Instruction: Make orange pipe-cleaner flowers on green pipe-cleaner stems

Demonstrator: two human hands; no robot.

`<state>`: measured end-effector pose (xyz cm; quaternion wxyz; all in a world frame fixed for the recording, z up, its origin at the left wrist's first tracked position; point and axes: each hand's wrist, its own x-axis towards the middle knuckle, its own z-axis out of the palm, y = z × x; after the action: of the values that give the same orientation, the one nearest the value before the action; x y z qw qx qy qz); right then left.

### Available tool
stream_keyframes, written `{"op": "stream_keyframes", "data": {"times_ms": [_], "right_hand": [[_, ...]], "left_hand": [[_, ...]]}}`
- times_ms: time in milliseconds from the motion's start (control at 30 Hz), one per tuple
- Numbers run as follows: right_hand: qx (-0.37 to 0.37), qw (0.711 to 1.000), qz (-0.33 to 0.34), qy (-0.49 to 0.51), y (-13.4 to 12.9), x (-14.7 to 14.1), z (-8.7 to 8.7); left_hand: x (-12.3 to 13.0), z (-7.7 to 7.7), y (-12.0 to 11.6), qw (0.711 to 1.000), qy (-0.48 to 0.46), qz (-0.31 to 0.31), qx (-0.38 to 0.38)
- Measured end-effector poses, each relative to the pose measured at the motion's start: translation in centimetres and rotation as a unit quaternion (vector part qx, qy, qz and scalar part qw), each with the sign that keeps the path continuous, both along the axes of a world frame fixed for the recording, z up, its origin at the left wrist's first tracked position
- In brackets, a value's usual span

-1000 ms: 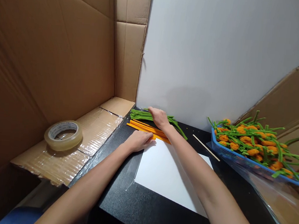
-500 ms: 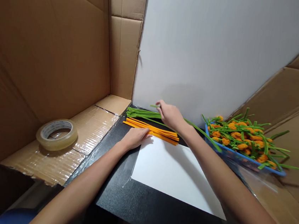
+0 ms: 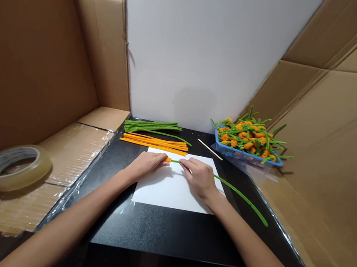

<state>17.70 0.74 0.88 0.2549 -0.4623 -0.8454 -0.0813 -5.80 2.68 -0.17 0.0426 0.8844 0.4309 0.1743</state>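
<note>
In the head view, near the centre of the frame, your left hand point(image 3: 148, 164) pinches a small orange piece point(image 3: 168, 160) above the white sheet point(image 3: 172, 188). Your right hand point(image 3: 200, 176) pinches a green stem point(image 3: 242, 194) near its end beside that piece; the rest trails toward the lower right. Beyond your hands lie orange strips point(image 3: 155, 143) and, farther back, green strips point(image 3: 150, 126). A thin stick point(image 3: 210, 149) rests right of them, near the blue basket point(image 3: 243, 155).

Right hand point(image 3: 202, 177) conceals part of the green stem point(image 3: 245, 197). Left hand point(image 3: 146, 164) partly covers the orange piece point(image 3: 168, 160). Tape roll point(image 3: 41, 169) lettering is illegible.
</note>
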Motion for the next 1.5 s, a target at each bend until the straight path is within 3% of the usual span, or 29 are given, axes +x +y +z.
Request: {"op": "stream_keyframes", "data": {"times_ms": [233,367,500,733,967,1200,1500], "right_hand": [[-0.048,0.997,0.043,0.041,-0.4,-1.1,-0.5],[-0.093,0.985,0.089,0.114,-0.2,-1.0,-0.3],[-0.121,0.973,0.092,0.174,0.1,0.0,0.1],[-0.145,0.963,0.12,0.195,-0.3,-0.5,-0.1],[-0.154,0.977,0.057,0.139,-0.1,0.6,0.9],[-0.132,0.978,0.096,0.131,0.1,0.6,0.7],[-0.099,0.99,0.093,0.022,0.5,1.4,1.1]], "left_hand": [[1.5,-0.3,-0.9,1.0,0.008,-0.013,-0.004],[1.8,-0.5,-1.0,0.999,0.023,0.0,-0.033],[1.5,-0.2,-0.8,0.999,0.036,0.009,-0.04],[1.7,-0.4,-0.9,0.998,0.059,-0.004,-0.027],[1.4,-0.4,-0.8,0.999,0.034,0.005,-0.025],[1.6,-0.2,-0.9,0.998,0.053,0.001,-0.03],[1.3,0.5,-0.9,0.991,0.129,0.005,-0.02]]}}
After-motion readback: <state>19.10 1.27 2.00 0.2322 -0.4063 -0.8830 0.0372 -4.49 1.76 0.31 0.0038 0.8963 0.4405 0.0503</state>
